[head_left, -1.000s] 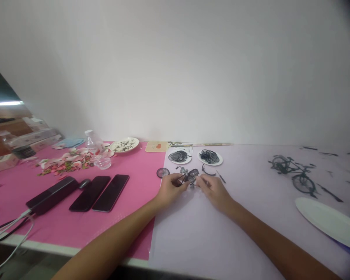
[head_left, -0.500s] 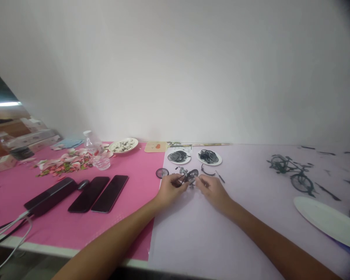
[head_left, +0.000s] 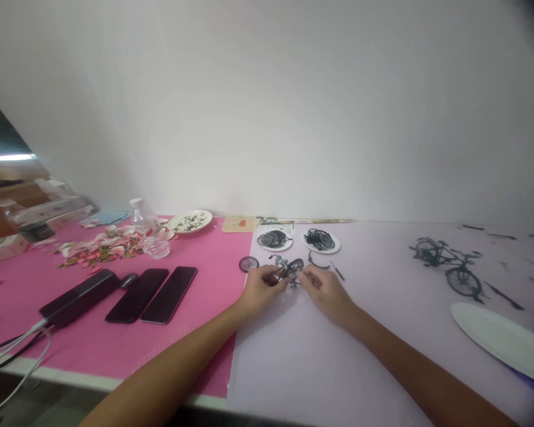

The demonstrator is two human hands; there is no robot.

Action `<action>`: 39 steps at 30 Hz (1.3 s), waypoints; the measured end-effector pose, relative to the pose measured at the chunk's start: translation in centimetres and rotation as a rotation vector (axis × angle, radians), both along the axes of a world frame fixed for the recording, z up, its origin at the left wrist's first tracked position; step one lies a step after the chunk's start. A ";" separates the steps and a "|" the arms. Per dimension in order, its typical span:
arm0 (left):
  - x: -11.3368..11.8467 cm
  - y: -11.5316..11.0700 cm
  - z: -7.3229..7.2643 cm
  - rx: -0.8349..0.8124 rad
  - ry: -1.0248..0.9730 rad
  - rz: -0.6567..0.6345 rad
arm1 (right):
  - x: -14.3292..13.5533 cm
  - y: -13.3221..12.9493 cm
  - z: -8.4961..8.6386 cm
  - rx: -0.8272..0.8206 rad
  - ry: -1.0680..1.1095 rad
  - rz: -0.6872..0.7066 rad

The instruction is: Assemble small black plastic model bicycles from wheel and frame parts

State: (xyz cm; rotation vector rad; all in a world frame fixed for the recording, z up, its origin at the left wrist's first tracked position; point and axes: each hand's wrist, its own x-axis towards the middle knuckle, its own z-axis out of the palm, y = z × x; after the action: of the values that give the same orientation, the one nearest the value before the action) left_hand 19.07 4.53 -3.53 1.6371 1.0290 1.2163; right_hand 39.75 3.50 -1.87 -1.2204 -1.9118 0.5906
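Steadying the mini bike [head_left: 285, 270] w/ the L hand [head_left: 260, 289] & using light R hand [head_left: 326, 290] pressure is prob. best; thin parts could bend. Bike's btwn both hands, over the counter's [head_left: 289, 362] pale half. L grip: thumb & fingers pinch it; R grip: fingertips nearly together by its wheel [head_left: 296, 265], hold unclear. Forearms angle inward, wrists low.
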 end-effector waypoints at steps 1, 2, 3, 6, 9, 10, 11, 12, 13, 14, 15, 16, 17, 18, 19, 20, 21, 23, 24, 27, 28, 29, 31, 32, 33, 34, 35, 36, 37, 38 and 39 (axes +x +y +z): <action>0.0 0.0 0.0 0.003 0.002 0.000 | 0.0 0.0 -0.1 0.007 0.001 -0.016; 0.0 0.0 0.1 0.007 0.006 0.001 | 0.0 0.1 -0.1 0.007 0.003 -0.031; 0.0 0.0 0.1 0.010 0.009 0.002 | -0.1 0.1 -0.2 0.005 0.004 -0.042; 0.0 0.0 0.2 0.018 0.017 -0.003 | -0.1 0.3 -0.4 0.013 0.000 -0.047; 0.0 0.0 0.2 0.038 0.032 -0.004 | -0.1 0.4 -0.3 0.022 -0.006 -0.028; 0.0 0.0 0.1 0.044 0.042 -0.003 | -0.1 0.4 -0.3 0.019 -0.007 -0.018; 0.0 0.0 0.1 0.048 0.049 0.000 | -0.1 0.4 -0.2 0.011 -0.009 -0.009; 0.0 0.0 0.0 0.048 0.054 0.003 | -0.1 0.3 -0.2 0.000 -0.013 -0.002; 0.0 0.1 0.0 0.044 0.054 0.006 | 0.0 0.3 -0.1 -0.013 -0.016 0.001; 0.0 0.1 -0.1 0.038 0.053 0.007 | 0.0 0.2 -0.1 -0.026 -0.019 0.002; 0.0 0.1 -0.1 0.033 0.049 0.008 | 0.1 0.2 0.0 -0.037 -0.020 0.000; 0.0 0.1 -0.2 0.030 0.045 0.006 | 0.1 0.1 0.0 -0.042 -0.020 0.000; 0.0 0.1 -0.2 0.028 0.043 0.003 | 0.1 0.1 0.0 -0.042 -0.022 0.000; 0.0 0.2 -0.2 0.030 0.043 0.000 | 0.1 0.1 0.1 -0.035 -0.025 -0.002; 0.0 0.2 -0.2 0.034 0.042 -0.002 | 0.1 0.1 0.0 -0.026 -0.031 -0.005; 0.0 0.2 -0.2 0.040 0.041 0.000 | 0.1 0.1 0.0 -0.017 -0.036 -0.009; 0.0 0.2 -0.2 0.045 0.041 0.002 | 0.1 0.1 0.0 -0.010 -0.039 -0.015; 0.0 0.2 -0.2 0.056 0.041 0.008 | 0.0 0.2 -0.1 0.000 -0.040 -0.029; 0.0 0.3 -0.2 0.061 0.042 0.010 | 0.0 0.2 -0.1 0.007 -0.040 -0.037; 0.0 0.2 -0.2 0.072 0.045 0.015 | -0.1 0.4 -0.2 0.021 -0.043 -0.046; 0.0 0.2 -0.2 0.073 0.047 0.015 | -0.1 0.4 -0.1 0.015 -0.045 -0.038; 0.0 0.2 -0.1 0.073 0.050 0.014 | -0.1 0.4 -0.1 0.005 -0.046 -0.025; 0.0 0.1 0.0 0.075 0.057 0.011 | 0.0 0.3 0.0 -0.024 -0.043 -0.003; 0.0 0.1 0.1 0.078 0.061 0.012 | 0.0 0.3 0.0 -0.039 -0.037 0.002; 0.0 0.1 0.1 0.082 0.065 0.013 | 0.0 0.3 0.1 -0.051 -0.028 0.003; 0.0 0.0 0.2 0.087 0.068 0.015 | 0.0 0.2 0.1 -0.059 -0.019 0.002; 0.0 0.0 0.2 0.093 0.069 0.020 | 0.0 0.2 0.2 -0.062 -0.011 0.002; 0.0 0.0 0.3 0.098 0.070 0.023 | 0.0 0.2 0.2 -0.058 -0.007 0.000; 0.0 0.0 0.3 0.104 0.071 0.028 | 0.0 0.2 0.2 -0.049 -0.007 -0.007; 0.0 0.0 0.3 0.111 0.071 0.034 | 0.0 0.2 0.2 -0.035 -0.011 -0.018; 0.0 0.0 0.3 0.119 0.073 0.038 | 0.0 0.2 0.2 -0.022 -0.017 -0.032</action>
State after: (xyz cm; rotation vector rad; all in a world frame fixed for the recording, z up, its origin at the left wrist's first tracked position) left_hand 19.02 4.56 -3.24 1.7715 1.0548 1.2725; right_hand 39.72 3.69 -1.64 -1.2707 -1.9011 0.5874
